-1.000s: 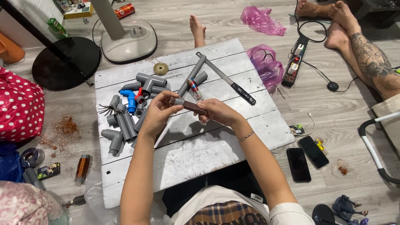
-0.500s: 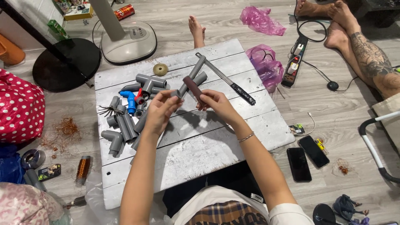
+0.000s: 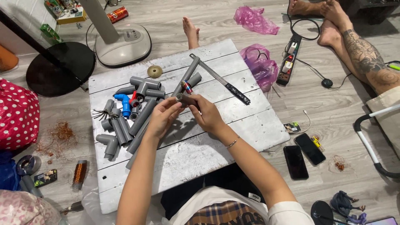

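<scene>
— What are the hands gripping?
— Left hand point(image 3: 163, 118) and right hand point(image 3: 207, 113) both close on a short grey plastic pipe piece point(image 3: 182, 98), above the white plank desk point(image 3: 216, 146).
— Anything crowding them?
— Grey plastic pipe fittings point(image 3: 125, 121) lie just left of the left hand; a long black-handled knife point(image 3: 227, 82) lies beyond the right hand.

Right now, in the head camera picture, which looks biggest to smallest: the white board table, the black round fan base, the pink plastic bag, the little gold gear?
1. White board table
2. Black round fan base
3. Pink plastic bag, though it lies farther from the camera
4. Gold gear, clearly the smallest

Two phones point(image 3: 303, 155) — roughly ten pipe fittings point(image 3: 125, 121)
</scene>
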